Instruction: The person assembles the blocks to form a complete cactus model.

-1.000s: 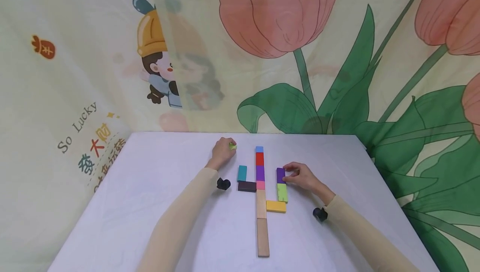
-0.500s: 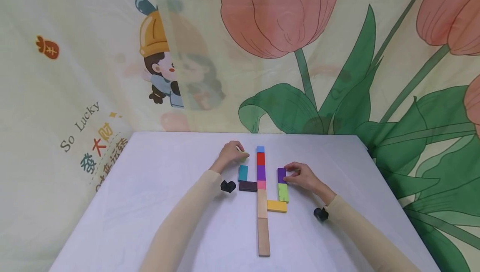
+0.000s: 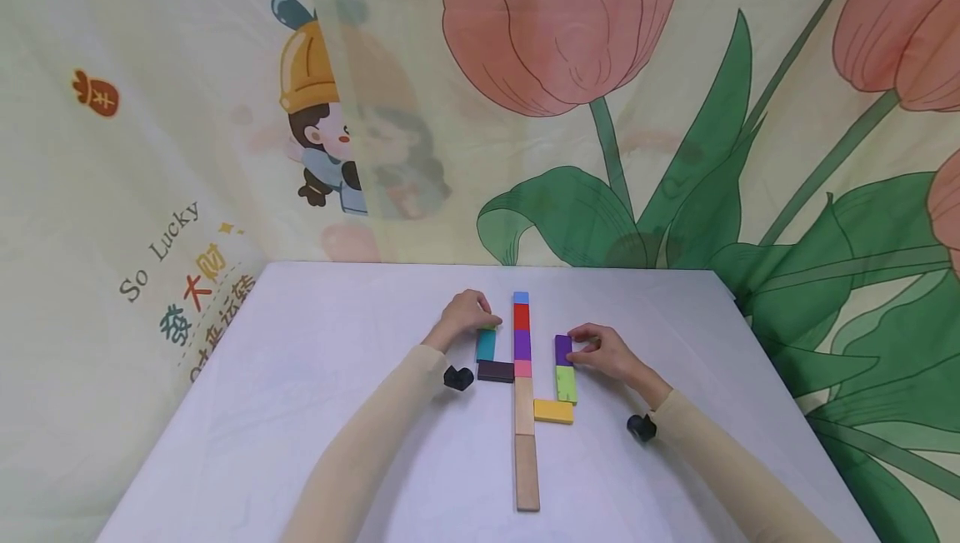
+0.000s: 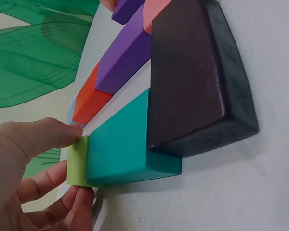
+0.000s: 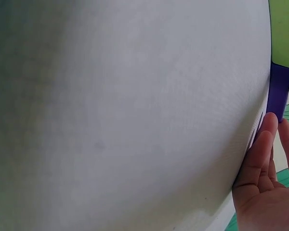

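Note:
My left hand (image 3: 462,318) pinches a small light green block (image 4: 78,163) between thumb and fingers. In the left wrist view that block sits against the far end of a teal block (image 4: 119,143). The teal block's near end meets a dark brown block (image 4: 190,77). On the other side, my right hand (image 3: 609,353) holds a dark purple block (image 3: 563,350) at its far end, fingers on its sides in the right wrist view. The purple block stands in line with a lime green block (image 3: 566,385), whose near end adjoins a yellow block (image 3: 553,412).
Between the hands runs a straight column of blocks: light blue (image 3: 521,297), red (image 3: 521,316), purple (image 3: 522,345), pink (image 3: 522,369) and two plain wooden ones (image 3: 527,473). A white table (image 3: 315,318) bears them. Behind it hangs a printed cloth (image 3: 405,235).
My left hand has moved right and nearer with the light green block, bringing it to the teal block's far end. The right hand has stayed at the dark purple block.

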A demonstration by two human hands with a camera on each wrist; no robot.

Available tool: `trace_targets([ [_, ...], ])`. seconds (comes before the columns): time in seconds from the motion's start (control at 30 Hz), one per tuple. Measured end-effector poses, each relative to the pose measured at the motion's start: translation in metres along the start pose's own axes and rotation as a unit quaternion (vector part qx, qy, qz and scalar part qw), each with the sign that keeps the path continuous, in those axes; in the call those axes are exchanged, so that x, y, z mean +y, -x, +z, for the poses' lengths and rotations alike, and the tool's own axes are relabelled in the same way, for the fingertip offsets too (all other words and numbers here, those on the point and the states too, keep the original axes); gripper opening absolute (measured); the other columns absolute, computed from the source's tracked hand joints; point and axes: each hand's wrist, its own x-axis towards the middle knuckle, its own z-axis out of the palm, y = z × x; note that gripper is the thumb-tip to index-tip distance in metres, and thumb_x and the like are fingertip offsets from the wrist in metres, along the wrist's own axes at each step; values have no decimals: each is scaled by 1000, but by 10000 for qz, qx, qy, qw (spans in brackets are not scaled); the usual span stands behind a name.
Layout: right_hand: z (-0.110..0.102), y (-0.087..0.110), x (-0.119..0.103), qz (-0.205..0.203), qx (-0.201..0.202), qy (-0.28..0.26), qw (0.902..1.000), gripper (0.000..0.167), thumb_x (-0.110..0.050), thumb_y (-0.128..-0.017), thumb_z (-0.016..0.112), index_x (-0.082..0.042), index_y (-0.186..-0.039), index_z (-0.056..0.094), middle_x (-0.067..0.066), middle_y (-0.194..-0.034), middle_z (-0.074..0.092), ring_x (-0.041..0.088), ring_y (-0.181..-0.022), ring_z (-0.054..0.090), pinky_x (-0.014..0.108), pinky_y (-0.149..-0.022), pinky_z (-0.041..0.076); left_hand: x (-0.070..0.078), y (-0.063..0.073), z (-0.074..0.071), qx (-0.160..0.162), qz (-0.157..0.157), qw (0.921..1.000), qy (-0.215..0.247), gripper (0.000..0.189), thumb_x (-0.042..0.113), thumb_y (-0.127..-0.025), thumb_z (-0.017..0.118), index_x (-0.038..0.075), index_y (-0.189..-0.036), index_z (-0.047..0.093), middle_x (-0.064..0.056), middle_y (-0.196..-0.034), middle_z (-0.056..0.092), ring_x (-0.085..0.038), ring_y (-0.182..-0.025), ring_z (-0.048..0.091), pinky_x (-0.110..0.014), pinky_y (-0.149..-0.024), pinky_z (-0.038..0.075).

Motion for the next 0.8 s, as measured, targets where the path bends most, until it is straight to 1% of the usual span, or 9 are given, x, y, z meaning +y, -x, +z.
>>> trace_targets([
  [0.17,1,0,0,79,-9,-29,10000,42,-9,-85,77,-1,-123,63,18,-119,61,23,-89,55,26,-77,52,0,3,0,-59,-117,9999,58,27,31,-83,78,8,-82,62,-4,-78,59,-18,-74,53,-26,-61,40],
  [0.3,1,0,0,69,-13,-1,10000,41,-10,-85,77,-1,-123,63,18,-118,61,24,-89,55,26,-76,52,0,3,-1,-2,-120,9999,-29,27,32,-83,77,8,-83,64,-3,-79,59,-17,-75,53,-26,-62,40],
  [0.43,0,-1,0,30,4,42,10000,41,-11,-86,77,-1,-123,63,17,-118,61,23,-89,55,27,-76,51,1,2,-1,47,-132,9999,-80,28,33,-84,76,8,-84,65,-4,-82,59,-18,-77,52,-27,-63,40],
  [0.63,-1,-1,1,-49,-1,42,10000,41,-11,-86,77,0,-123,63,18,-118,61,22,-88,55,29,-76,51,1,3,-1,24,-248,9997,-71,28,34,-87,73,8,-85,64,-4,-83,58,-18,-79,52,-27,-64,40],
  [0.8,-1,-1,2,-120,2,31,9999,41,-10,-85,77,0,-122,63,17,-117,61,22,-87,55,29,-76,51,1,4,-1,9,-202,9998,-56,27,33,-87,73,8,-85,64,-4,-84,58,-18,-80,52,-27,-65,40],
])
